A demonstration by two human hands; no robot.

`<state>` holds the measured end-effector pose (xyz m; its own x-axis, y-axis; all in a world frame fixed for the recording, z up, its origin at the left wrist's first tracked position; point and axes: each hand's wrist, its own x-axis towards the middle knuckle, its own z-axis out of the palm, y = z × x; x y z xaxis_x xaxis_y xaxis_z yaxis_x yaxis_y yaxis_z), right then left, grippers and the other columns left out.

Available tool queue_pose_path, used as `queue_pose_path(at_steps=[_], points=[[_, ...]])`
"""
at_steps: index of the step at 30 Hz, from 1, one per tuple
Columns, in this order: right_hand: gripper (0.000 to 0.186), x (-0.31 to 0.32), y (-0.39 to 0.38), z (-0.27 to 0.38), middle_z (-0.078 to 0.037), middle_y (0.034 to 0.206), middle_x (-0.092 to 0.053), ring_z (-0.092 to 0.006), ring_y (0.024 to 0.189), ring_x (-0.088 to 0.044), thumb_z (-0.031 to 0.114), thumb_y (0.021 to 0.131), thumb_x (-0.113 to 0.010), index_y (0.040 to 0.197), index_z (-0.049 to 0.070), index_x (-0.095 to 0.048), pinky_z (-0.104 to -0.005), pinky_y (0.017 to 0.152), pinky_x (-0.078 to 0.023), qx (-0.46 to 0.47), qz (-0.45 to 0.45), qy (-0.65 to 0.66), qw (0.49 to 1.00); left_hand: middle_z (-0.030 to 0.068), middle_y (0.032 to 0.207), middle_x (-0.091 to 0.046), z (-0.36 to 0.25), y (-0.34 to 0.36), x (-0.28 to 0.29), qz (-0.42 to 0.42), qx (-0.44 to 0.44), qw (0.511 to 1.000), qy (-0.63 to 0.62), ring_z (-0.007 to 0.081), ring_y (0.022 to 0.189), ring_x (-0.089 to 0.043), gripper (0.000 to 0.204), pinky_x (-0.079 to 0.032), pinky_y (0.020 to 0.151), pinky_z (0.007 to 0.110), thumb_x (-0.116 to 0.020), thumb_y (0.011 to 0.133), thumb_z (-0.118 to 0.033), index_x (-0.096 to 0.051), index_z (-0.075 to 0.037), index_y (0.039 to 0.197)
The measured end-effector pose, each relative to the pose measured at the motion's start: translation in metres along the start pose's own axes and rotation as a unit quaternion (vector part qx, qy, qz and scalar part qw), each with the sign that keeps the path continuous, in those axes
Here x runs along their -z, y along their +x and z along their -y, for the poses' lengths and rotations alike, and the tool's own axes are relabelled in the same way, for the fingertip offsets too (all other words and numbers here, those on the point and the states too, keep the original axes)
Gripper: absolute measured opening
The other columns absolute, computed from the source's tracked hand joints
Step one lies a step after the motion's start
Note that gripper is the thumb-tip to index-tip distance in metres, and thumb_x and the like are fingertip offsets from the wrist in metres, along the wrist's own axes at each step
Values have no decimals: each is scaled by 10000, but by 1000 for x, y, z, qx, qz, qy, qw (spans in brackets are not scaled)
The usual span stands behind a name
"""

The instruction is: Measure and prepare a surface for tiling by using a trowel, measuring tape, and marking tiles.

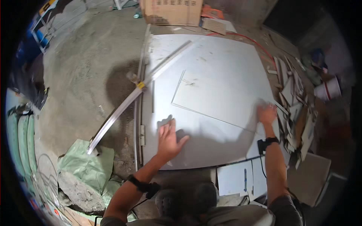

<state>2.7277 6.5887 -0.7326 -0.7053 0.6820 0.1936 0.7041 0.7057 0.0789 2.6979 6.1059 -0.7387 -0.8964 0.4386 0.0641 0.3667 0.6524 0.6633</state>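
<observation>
A large white board (233, 49) lies flat in front of me. On top of it rests a smaller white panel (218, 94), its left and near edges showing as thin dark lines. My left hand (169, 141) is over the near left part of the large board, fingers spread and nothing in them; whether it touches the surface I cannot tell. Out at the board's right edge, my right hand (267, 113) is blurred, and its fingertips are hard to make out. A long metal bar (117, 115) with a yellow piece (141, 86) at its middle slants across the board's left edge.
Broken strips and offcuts (292, 98) heap along the right side. A cardboard box (171, 13) stands beyond the far edge, with a red hose (249, 36) nearby. Green sacking (88, 162) lies at lower left; a blue pen (245, 180) rests on a white piece (232, 177) near my knees.
</observation>
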Motion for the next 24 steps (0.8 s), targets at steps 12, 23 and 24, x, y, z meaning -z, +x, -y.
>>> queue_pose_path(at_steps=[12, 23, 24], points=[[981, -47, -87, -50, -347, 1306, -497, -514, 1219, -496, 729, 846, -597, 1486, 21, -368, -593, 968, -472, -184, 48, -1, 982, 293, 1362, -461, 33, 172, -7, -31, 62, 997, 37, 418, 1277, -408, 779, -310, 1122, 463, -706, 849, -455, -464, 123, 1310], [772, -51, -26, -110, -335, 1212, -583, -488, 1127, -578, 420, 777, -805, 1335, -52, -554, -527, 961, -481, 51, 71, 196, 977, 256, 1157, -476, -8, -46, -10, -18, 45, 989, 140, 412, 1077, -465, 729, -416, 933, 493, -790, 779, -329, -469, 67, 1299], [777, -49, -35, -106, -335, 1213, -575, -488, 1119, -579, 427, 777, -802, 1331, -58, -554, -529, 952, -485, 85, 66, 185, 977, 243, 1136, -481, -7, -60, -7, -8, 80, 984, 156, 405, 1062, -475, 652, -427, 910, 486, -772, 801, -306, -482, 34, 1276]])
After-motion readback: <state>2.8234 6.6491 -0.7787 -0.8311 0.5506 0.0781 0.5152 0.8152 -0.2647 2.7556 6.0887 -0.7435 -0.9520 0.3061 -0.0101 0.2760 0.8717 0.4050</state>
